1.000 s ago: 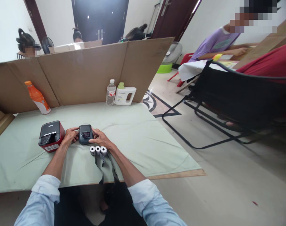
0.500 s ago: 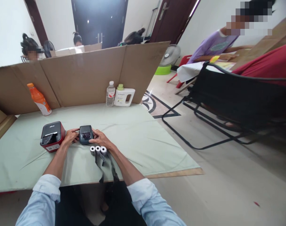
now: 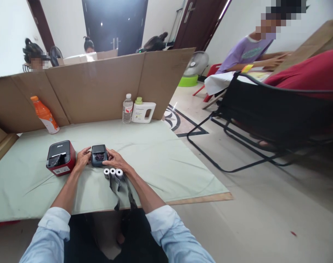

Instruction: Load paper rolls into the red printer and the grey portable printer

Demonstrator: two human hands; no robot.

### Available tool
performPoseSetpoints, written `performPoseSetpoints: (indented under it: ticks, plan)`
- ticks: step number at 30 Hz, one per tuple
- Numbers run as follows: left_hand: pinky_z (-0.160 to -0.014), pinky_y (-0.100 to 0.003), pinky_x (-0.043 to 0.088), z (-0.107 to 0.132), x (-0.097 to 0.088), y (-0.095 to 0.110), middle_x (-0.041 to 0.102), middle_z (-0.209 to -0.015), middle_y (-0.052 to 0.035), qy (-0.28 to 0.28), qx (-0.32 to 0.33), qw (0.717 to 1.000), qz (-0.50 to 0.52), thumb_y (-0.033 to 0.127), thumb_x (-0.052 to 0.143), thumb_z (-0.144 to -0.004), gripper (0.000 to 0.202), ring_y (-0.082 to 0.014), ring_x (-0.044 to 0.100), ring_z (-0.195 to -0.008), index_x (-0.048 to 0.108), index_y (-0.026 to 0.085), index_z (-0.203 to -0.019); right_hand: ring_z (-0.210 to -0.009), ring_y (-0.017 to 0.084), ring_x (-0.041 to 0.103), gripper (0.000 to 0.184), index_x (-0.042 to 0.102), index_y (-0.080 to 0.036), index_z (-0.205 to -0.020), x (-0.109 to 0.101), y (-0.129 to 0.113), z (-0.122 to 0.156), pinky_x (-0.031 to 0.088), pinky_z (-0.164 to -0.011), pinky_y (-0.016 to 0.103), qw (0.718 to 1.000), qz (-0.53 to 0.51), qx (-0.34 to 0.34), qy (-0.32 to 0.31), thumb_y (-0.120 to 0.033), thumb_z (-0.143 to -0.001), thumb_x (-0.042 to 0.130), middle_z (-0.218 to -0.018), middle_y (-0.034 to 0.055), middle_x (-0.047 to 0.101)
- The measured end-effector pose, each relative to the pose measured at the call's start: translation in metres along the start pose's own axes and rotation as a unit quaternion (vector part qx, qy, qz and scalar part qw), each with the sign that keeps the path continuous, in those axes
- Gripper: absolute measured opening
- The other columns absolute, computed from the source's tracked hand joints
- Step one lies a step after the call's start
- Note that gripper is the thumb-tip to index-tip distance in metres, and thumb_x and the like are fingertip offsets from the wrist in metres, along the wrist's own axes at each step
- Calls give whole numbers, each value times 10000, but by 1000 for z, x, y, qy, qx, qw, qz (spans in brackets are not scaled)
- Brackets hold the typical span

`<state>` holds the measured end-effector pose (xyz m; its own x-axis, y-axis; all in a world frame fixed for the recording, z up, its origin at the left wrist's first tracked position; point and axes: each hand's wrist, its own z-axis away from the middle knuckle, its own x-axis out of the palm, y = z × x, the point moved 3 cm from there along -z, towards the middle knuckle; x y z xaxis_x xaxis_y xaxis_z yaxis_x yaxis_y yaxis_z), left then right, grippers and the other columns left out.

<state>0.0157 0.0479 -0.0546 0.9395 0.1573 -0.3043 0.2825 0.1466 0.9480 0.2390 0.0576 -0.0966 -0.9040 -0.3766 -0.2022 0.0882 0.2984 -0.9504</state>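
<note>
Between my hands, a small dark portable receipt printer (image 3: 98, 156) rests on the cloth-covered table. My right hand (image 3: 116, 160) grips its right side, thumb at the front edge and fingers along the side. On the other side, my left hand (image 3: 83, 160) is open, its fingers stretched towards the printer's left edge; whether a fingertip touches it I cannot tell. Left of that hand sits a larger red and black printer (image 3: 61, 157). In front of my right wrist stand three white paper rolls (image 3: 113, 172), side by side, with dark strips trailing towards the table's front edge.
An orange bottle (image 3: 45, 116) leans against the cardboard screen (image 3: 95, 87) behind the table. Beside that screen stand a clear water bottle (image 3: 127, 109) and a white jug (image 3: 143, 111). A black folding chair (image 3: 265, 113) and a seated person (image 3: 244, 54) are at the right.
My left fingers have drawn back slightly from the small printer's side. My right hand stays on it. The whole view has shifted a little, and the person at right has moved their hands.
</note>
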Motion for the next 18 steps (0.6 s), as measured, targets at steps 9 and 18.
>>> performPoseSetpoints:
  ticks: [9, 18]
  plan:
    - [-971, -403, 563, -15, -1, 11, 640, -1422, -124, -100, 195, 975, -29, 450, 763, -736, 555, -282, 652, -1168, 756, 192, -1227, -751, 146, 508, 847, 527, -239, -1501, 2, 5, -1, 490, -748, 320, 1000, 4, -10, 17, -438, -737, 834, -967, -6, 522]
    - [-996, -403, 521, -30, 1, 19, 704, -1311, -141, -82, 214, 967, -110, 580, 648, -823, 589, -259, 678, -1066, 733, 166, -1232, -759, 152, 540, 836, 520, -230, -1505, 0, 5, -2, 531, -775, 344, 998, 41, -30, 28, -430, -755, 829, -1004, 14, 558]
